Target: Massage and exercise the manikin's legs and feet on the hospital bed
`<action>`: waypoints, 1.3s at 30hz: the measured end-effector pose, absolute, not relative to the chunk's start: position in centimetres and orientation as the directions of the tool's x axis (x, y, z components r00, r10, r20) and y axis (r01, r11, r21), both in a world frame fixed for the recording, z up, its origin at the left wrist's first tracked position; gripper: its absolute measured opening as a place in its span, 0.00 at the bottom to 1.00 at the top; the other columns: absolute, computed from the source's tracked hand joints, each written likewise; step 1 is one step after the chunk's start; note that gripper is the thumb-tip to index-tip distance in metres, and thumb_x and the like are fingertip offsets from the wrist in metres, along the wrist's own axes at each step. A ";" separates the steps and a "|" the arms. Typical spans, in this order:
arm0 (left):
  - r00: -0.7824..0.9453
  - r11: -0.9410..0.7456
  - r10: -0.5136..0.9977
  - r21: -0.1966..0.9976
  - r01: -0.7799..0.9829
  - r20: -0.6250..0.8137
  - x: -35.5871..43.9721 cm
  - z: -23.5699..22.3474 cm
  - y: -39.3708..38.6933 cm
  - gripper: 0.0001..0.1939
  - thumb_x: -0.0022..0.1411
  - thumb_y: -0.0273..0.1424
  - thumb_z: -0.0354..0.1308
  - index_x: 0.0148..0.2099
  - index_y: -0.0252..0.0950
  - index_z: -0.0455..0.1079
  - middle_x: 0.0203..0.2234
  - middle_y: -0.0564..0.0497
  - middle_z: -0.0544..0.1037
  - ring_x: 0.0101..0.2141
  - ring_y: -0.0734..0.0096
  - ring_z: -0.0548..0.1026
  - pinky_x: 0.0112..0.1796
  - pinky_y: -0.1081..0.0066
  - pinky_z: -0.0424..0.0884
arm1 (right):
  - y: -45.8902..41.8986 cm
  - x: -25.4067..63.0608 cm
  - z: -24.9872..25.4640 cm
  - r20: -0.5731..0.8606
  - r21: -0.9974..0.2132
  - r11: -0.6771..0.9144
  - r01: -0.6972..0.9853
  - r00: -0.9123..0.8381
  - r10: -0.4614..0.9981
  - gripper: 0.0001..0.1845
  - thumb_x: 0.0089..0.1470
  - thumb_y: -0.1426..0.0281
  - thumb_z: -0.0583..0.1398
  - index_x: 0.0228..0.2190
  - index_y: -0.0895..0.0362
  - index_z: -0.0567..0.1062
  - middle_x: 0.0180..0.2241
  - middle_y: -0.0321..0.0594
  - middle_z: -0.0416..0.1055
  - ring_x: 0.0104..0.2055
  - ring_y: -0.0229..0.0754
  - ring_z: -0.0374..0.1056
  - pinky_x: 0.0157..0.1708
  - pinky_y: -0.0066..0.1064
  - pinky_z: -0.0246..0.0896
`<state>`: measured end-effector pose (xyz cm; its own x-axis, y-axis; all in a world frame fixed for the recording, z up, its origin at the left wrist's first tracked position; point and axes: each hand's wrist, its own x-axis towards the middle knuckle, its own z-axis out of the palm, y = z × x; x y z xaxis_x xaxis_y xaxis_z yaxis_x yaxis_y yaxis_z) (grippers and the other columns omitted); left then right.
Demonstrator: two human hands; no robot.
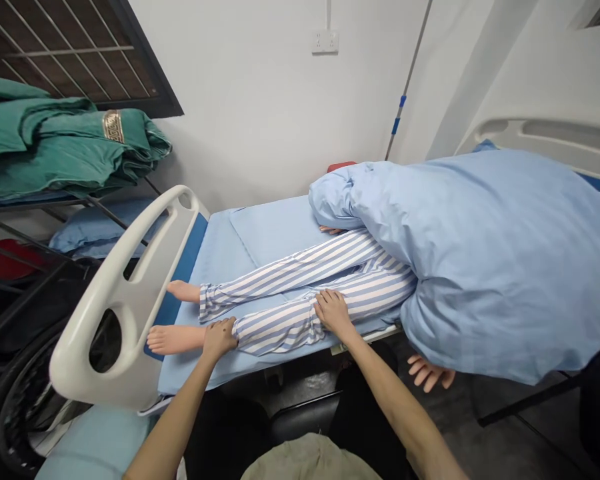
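A manikin in blue-and-white striped trousers [300,280] lies on a bed with a light blue sheet [260,233]. My left hand [219,337] is closed around the near leg's ankle, just above the bare foot [167,339]. My right hand [333,312] lies flat with fingers spread on the near leg around the knee. A light blue quilt [485,260] is folded back over the manikin's upper body, leaving the legs bare. The manikin's hand [430,373] hangs out below the quilt at the bed's near edge.
A white plastic footboard [125,300] stands at the bed's left end, a headboard [555,137] at the right. Green folded blankets [65,140] rest on a metal rack at the left, with a blue pillow [95,230] underneath. A wheel [15,407] shows at lower left.
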<state>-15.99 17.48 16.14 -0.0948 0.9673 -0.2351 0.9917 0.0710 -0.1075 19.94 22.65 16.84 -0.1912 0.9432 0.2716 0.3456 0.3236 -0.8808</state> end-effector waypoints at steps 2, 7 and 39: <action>-0.082 0.063 0.967 -0.085 0.994 -0.242 -16.3 15.9 17.5 0.24 0.50 0.30 0.54 0.52 0.37 0.68 0.48 0.44 0.77 0.51 0.53 0.72 0.52 0.60 0.61 | 24.2 20.6 16.0 0.269 -0.845 0.351 0.404 -0.247 0.931 0.12 0.52 0.67 0.63 0.40 0.51 0.77 0.48 0.44 0.74 0.58 0.52 0.60 0.66 0.50 0.37; -0.076 0.077 0.969 -0.002 0.997 -0.235 -17.8 15.0 17.6 0.21 0.50 0.31 0.56 0.49 0.39 0.71 0.44 0.45 0.78 0.50 0.52 0.72 0.54 0.60 0.61 | 25.3 22.3 14.2 0.212 -0.872 0.310 0.378 -0.279 0.936 0.18 0.51 0.62 0.65 0.44 0.50 0.77 0.52 0.43 0.73 0.60 0.53 0.59 0.67 0.49 0.33; 0.156 -0.212 0.974 0.430 0.878 0.162 -7.9 18.9 19.9 0.21 0.66 0.40 0.49 0.56 0.38 0.71 0.52 0.42 0.76 0.54 0.58 0.70 0.56 0.58 0.64 | 26.1 22.1 21.9 0.229 -0.773 0.337 0.538 -0.259 0.938 0.11 0.53 0.62 0.61 0.25 0.51 0.67 0.29 0.42 0.71 0.40 0.48 0.66 0.47 0.37 0.56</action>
<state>-7.89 19.88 18.95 0.1562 0.9743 0.1622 0.8776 -0.2122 0.4299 22.05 26.15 21.93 -0.2591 0.9383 0.2288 0.5377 0.3370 -0.7729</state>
